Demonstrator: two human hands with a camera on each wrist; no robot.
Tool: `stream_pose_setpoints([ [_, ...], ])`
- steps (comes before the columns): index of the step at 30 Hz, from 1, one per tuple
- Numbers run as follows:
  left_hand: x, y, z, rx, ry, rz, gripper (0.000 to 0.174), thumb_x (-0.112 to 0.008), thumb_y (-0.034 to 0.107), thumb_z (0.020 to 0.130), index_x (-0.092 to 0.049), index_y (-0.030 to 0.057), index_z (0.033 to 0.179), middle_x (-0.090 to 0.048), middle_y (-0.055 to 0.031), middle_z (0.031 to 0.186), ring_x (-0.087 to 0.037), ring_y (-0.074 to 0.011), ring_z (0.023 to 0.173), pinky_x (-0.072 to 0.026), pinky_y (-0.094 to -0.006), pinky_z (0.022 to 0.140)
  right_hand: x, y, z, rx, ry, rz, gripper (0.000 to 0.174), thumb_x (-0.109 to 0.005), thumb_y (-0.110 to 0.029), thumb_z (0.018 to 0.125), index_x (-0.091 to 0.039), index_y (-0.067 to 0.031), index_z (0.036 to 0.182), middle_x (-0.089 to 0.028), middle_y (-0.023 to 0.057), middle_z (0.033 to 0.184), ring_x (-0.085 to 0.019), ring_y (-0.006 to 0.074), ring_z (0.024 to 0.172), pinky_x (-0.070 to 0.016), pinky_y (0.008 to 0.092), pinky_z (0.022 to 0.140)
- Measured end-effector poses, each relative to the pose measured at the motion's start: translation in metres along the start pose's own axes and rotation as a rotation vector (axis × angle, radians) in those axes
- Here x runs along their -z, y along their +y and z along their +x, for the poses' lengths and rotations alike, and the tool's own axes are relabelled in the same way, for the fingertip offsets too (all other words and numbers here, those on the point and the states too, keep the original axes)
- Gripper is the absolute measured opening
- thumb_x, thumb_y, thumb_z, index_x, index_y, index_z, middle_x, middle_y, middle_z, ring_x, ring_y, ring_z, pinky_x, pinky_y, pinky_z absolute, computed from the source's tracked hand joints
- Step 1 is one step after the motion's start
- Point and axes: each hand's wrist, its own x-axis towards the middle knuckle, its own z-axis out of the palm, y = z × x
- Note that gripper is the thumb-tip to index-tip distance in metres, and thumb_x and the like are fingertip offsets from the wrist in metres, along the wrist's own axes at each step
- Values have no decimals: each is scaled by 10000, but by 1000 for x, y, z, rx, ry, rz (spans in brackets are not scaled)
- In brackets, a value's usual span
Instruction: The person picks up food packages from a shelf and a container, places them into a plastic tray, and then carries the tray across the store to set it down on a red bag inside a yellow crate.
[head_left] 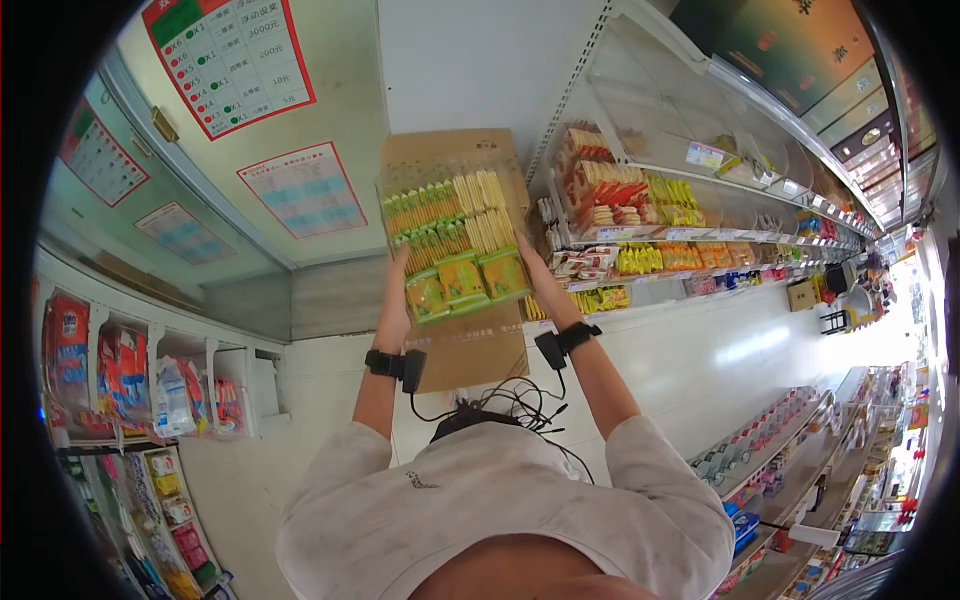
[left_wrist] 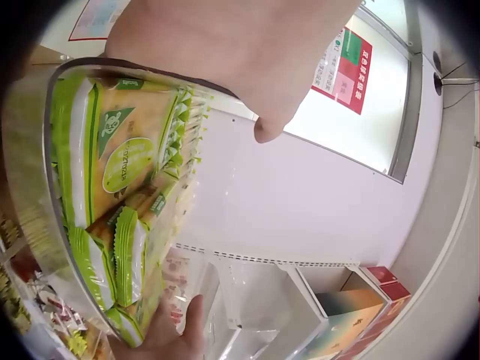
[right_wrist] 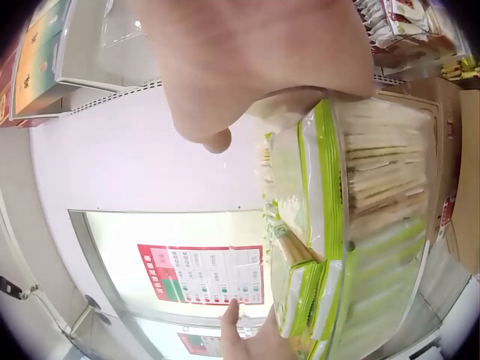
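A clear plastic bin point(left_wrist: 51, 135) is held between both hands, raised in front of the body over an open cardboard box point(head_left: 465, 365). My left hand point(head_left: 396, 290) grips its left side, and my right hand point(head_left: 538, 275) grips the right side. Both thumbs are up by the rim, while the other fingers are mostly hidden by the bin. Inside, flat green-and-yellow snack packets point(head_left: 460, 280) lie at the near end. Rows of upright packets point(head_left: 425, 210) with green edges and pale packets point(head_left: 485, 210) fill the far part.
On the right stand white shelves point(head_left: 640, 233) with bagged snacks point(head_left: 620, 200). Glass panels with a red-bordered poster point(head_left: 235, 60) rise at the front left. Bins of packaged goods point(head_left: 125, 365) line the left. Loose cables point(head_left: 510, 400) hang near the body; a low shelf point(head_left: 790, 440) stands behind right.
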Motion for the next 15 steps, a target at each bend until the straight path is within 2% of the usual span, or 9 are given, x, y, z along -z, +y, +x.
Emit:
stream_pose_setpoints([
  [3, 8, -18, -23, 60, 132, 96, 474, -619, 355, 966, -550, 77, 1343, -631, -66, 1275, -638, -207, 1147, -557, -374, 939, 3, 2, -37, -18, 49, -59, 786, -493, -546, 1037, -304, -3, 1574, -352, 74, 1604, -338, 178, 1449, -271, 302, 1181],
  [5, 8, -35, -42, 81, 71, 61, 447, -615, 301, 952, -555, 73, 1332, -638, -70, 1243, -639, -209, 1138, -563, -374, 921, 3, -7, -72, -47, 108, -87, 765, -482, -536, 1044, -310, -11, 1573, -360, 74, 1597, -343, 175, 1445, -279, 302, 1180],
  [8, -9, -59, -74, 86, 69, 70, 410, -590, 226, 940, -562, 59, 1314, -643, -75, 1223, -638, -210, 1125, -566, -376, 903, 30, 0, -115, -108, 26, 0, 738, -456, -523, 1057, -301, -24, 1578, -352, 74, 1599, -330, 171, 1450, -268, 304, 1191],
  [9, -20, -52, -88, 246, 123, 147, 410, -566, 203, 948, -555, 51, 1328, -638, -76, 1252, -633, -211, 1130, -555, -386, 924, 30, -7, -136, -93, 30, -70, 729, -417, -520, 1067, -267, -37, 1592, -321, 72, 1620, -316, 190, 1468, -259, 331, 1204],
  [10, -19, -64, -87, 194, -10, 94, 414, -545, 175, 945, -551, 57, 1341, -630, -78, 1278, -630, -222, 1130, -539, -401, 953, 29, -14, -154, -62, 65, -138, 719, -377, -516, 1078, -233, -50, 1606, -290, 71, 1640, -302, 210, 1485, -250, 358, 1216],
  [11, -43, -63, -98, 162, -50, 151, 418, -536, 155, 934, -553, 64, 1342, -634, -85, 1272, -629, -242, 1136, -529, -409, 973, 38, -2, -170, 14, 130, -202, 729, -391, -524, 1073, -240, -47, 1603, -319, 84, 1625, -315, 207, 1476, -244, 346, 1214],
  [12, -47, -70, -99, 207, -75, 173, 427, -541, 158, 921, -557, 66, 1337, -638, -92, 1266, -631, -260, 1127, -533, -414, 967, 47, 7, -184, 77, 197, -274, 738, -405, -531, 1068, -247, -44, 1599, -349, 97, 1610, -328, 204, 1467, -237, 334, 1212],
  [13, -74, -66, -116, 395, -42, 163, 424, -554, 167, 899, -561, 49, 1307, -638, -95, 1261, -632, -271, 1122, -539, -418, 961, 53, 0, -206, 76, 256, -223, 741, -401, -534, 1068, -240, -45, 1601, -345, 101, 1612, -325, 212, 1470, -236, 337, 1213],
  [15, -94, -89, -124, 486, -35, 228, 390, -568, 179, 869, -567, 22, 1226, -642, -112, 1189, -646, -287, 1067, -555, -426, 928, 54, -16, -254, 45, 298, -117, 747, -392, -539, 1069, -228, -45, 1605, -338, 108, 1618, -320, 227, 1476, -233, 343, 1214],
])
